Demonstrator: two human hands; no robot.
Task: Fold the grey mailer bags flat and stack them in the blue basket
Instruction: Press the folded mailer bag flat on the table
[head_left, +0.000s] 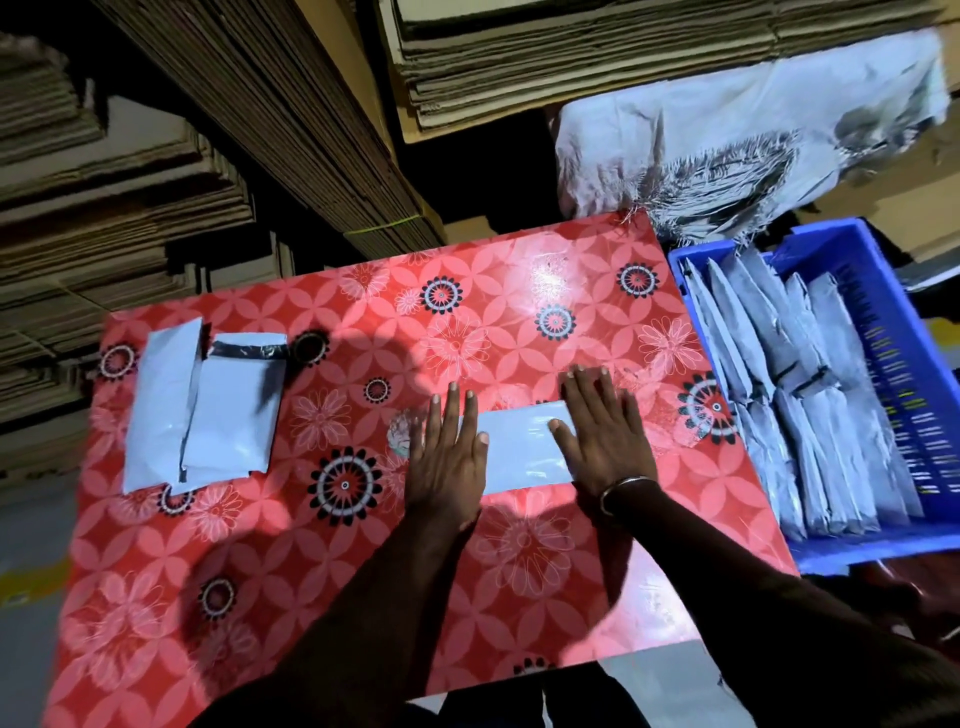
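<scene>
A red tabletop (363, 545) patterned with flowers is seen, backed by stacks of flattened cardboard (171, 156). A frayed white woven sack (727, 135) is draped behind.
</scene>
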